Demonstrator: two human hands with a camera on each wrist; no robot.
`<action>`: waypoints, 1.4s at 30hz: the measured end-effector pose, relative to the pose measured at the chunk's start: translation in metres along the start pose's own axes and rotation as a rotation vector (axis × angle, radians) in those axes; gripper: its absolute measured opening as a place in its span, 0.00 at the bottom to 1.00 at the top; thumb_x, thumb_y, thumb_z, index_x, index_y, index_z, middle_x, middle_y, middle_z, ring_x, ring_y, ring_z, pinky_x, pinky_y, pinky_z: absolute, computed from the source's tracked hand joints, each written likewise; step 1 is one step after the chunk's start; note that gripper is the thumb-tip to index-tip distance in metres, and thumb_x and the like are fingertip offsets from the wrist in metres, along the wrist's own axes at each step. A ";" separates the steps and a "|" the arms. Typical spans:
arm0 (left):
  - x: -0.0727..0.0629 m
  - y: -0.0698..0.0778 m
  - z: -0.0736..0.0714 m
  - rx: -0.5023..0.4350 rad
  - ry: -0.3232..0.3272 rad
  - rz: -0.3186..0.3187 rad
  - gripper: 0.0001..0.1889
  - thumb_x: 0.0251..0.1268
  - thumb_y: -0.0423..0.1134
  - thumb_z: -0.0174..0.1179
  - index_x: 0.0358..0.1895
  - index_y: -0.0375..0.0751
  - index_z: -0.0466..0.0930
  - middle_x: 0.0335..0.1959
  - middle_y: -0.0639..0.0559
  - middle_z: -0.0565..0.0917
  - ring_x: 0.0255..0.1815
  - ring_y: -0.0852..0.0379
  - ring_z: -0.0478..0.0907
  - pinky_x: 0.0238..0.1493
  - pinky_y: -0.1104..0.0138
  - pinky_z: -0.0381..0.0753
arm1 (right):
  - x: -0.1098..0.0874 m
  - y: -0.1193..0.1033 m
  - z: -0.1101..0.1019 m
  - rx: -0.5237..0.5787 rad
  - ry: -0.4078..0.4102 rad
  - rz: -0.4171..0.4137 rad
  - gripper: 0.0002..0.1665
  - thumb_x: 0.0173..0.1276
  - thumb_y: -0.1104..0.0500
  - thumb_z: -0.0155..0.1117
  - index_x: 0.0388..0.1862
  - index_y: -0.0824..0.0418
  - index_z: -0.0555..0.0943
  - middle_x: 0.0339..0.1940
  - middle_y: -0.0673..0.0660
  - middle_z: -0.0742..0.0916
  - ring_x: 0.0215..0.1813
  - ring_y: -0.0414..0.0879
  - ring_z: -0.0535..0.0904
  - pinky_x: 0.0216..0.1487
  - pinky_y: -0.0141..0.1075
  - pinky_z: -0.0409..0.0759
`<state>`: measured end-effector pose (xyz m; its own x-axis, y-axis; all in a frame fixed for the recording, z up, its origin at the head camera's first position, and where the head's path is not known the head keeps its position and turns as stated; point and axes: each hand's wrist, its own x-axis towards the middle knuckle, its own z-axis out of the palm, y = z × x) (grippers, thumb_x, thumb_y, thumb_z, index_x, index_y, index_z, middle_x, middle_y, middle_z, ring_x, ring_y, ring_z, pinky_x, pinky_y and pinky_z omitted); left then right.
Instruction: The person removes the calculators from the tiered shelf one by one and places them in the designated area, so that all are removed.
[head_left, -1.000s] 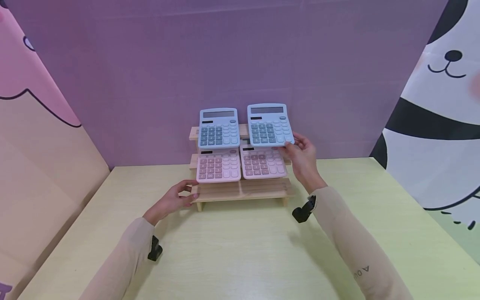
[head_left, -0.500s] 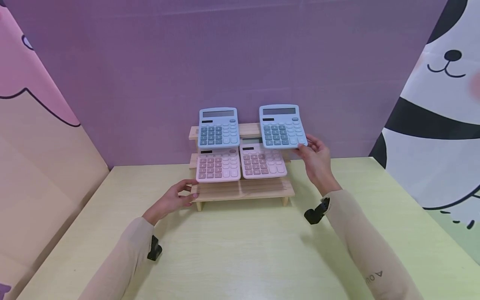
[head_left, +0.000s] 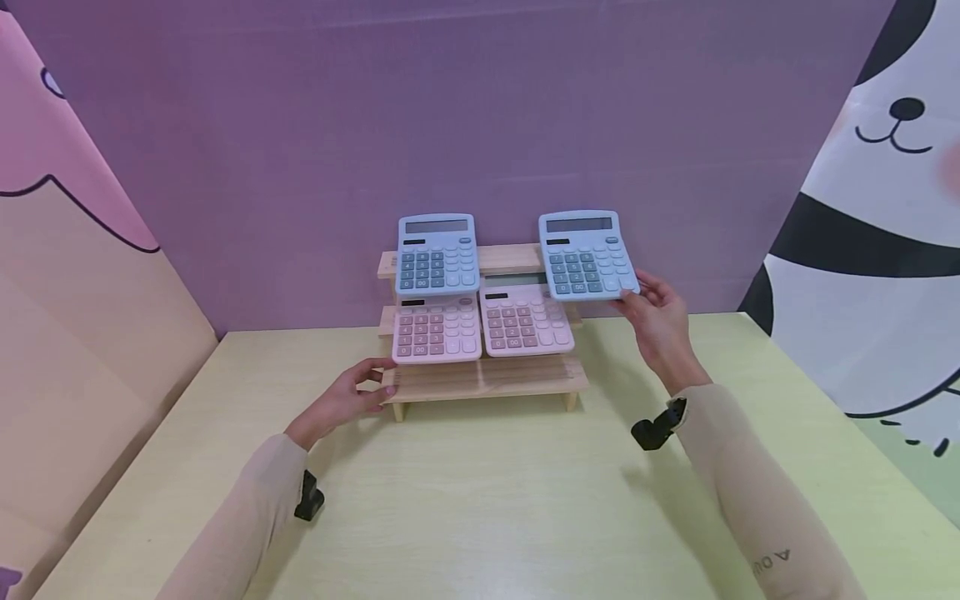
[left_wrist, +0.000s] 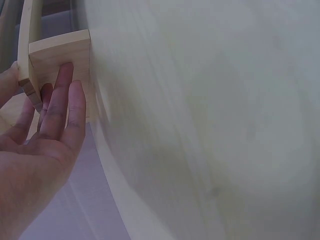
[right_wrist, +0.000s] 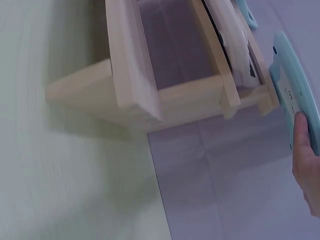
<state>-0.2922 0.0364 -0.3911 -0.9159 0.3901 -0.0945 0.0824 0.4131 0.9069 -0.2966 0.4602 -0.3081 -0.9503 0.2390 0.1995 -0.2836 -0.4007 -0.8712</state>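
Note:
My right hand (head_left: 660, 327) pinches a blue calculator (head_left: 588, 258) by its lower right corner, at the top right of a stepped wooden rack (head_left: 487, 379). In the right wrist view that calculator (right_wrist: 295, 90) is seen edge-on, just outside the rack's end. My left hand (head_left: 348, 400) grips the left end of the rack's lowest board; in the left wrist view its fingers (left_wrist: 57, 107) reach under the board (left_wrist: 29, 55). Another blue calculator (head_left: 438, 256) leans on the upper left. Below it stand two pink calculators, one left (head_left: 437, 332) and one right (head_left: 525, 321).
The rack stands on a pale wooden table (head_left: 480, 500) near a purple backdrop (head_left: 375, 125). Printed cartoon panels flank it, a panda (head_left: 862, 250) on the right. A black wrist camera (head_left: 660, 427) sits on the right sleeve, another (head_left: 310, 497) on the left.
My right hand has moved the blue calculator to the right, away from the other blue one, uncovering more of the right pink calculator. The left hand stays on the rack.

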 end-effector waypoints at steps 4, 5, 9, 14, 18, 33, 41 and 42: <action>-0.001 0.002 0.000 -0.007 -0.002 0.007 0.28 0.64 0.40 0.56 0.65 0.42 0.59 0.54 0.39 0.64 0.47 0.48 0.73 0.49 0.60 0.81 | 0.000 -0.005 -0.007 -0.039 -0.001 0.011 0.31 0.62 0.75 0.52 0.65 0.70 0.58 0.48 0.57 0.70 0.49 0.43 0.73 0.48 0.30 0.80; -0.001 0.002 0.000 -0.008 -0.003 0.009 0.28 0.64 0.39 0.56 0.65 0.42 0.59 0.54 0.39 0.64 0.47 0.48 0.73 0.49 0.60 0.81 | 0.000 -0.006 -0.009 -0.051 -0.002 0.014 0.32 0.63 0.74 0.52 0.65 0.69 0.58 0.48 0.56 0.70 0.49 0.43 0.73 0.48 0.30 0.80; -0.002 0.003 0.000 -0.014 -0.001 0.009 0.28 0.64 0.39 0.56 0.65 0.41 0.59 0.54 0.39 0.64 0.47 0.48 0.73 0.49 0.60 0.81 | -0.001 -0.010 -0.016 -0.037 -0.003 0.025 0.33 0.62 0.73 0.55 0.66 0.68 0.58 0.49 0.56 0.71 0.50 0.44 0.73 0.50 0.32 0.78; -0.002 0.003 0.001 -0.015 0.000 -0.004 0.28 0.64 0.40 0.56 0.66 0.43 0.59 0.55 0.40 0.63 0.48 0.49 0.72 0.49 0.60 0.80 | -0.002 -0.015 -0.025 -0.062 0.008 0.044 0.35 0.62 0.70 0.57 0.67 0.66 0.58 0.50 0.55 0.72 0.52 0.44 0.72 0.49 0.31 0.78; -0.002 0.003 0.001 -0.015 0.004 -0.009 0.28 0.64 0.40 0.56 0.65 0.44 0.59 0.55 0.40 0.63 0.47 0.48 0.73 0.50 0.60 0.80 | -0.003 -0.018 -0.032 -0.090 0.023 0.061 0.36 0.62 0.68 0.58 0.68 0.63 0.58 0.52 0.54 0.72 0.54 0.45 0.71 0.49 0.29 0.79; -0.004 0.006 0.002 -0.012 0.000 -0.007 0.28 0.64 0.39 0.56 0.66 0.43 0.58 0.55 0.40 0.64 0.46 0.49 0.73 0.50 0.59 0.80 | -0.004 -0.015 -0.064 -0.011 -0.006 0.057 0.32 0.63 0.73 0.54 0.66 0.66 0.58 0.51 0.55 0.74 0.47 0.42 0.79 0.47 0.32 0.80; -0.003 0.005 0.002 -0.003 0.007 -0.015 0.28 0.64 0.40 0.56 0.65 0.45 0.59 0.55 0.40 0.64 0.47 0.48 0.73 0.50 0.60 0.80 | -0.004 -0.006 -0.079 -0.035 -0.007 0.091 0.33 0.63 0.72 0.54 0.67 0.66 0.57 0.50 0.54 0.74 0.47 0.41 0.79 0.47 0.32 0.81; -0.003 0.005 0.002 -0.003 0.007 -0.016 0.28 0.64 0.40 0.56 0.65 0.45 0.59 0.55 0.40 0.64 0.47 0.48 0.73 0.50 0.60 0.80 | -0.004 -0.005 -0.080 -0.049 -0.001 0.098 0.33 0.63 0.72 0.54 0.67 0.66 0.57 0.50 0.54 0.74 0.47 0.41 0.79 0.47 0.32 0.81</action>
<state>-0.2883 0.0385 -0.3872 -0.9198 0.3776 -0.1064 0.0662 0.4166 0.9067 -0.2813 0.5321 -0.3404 -0.9733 0.2001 0.1128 -0.1830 -0.3784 -0.9074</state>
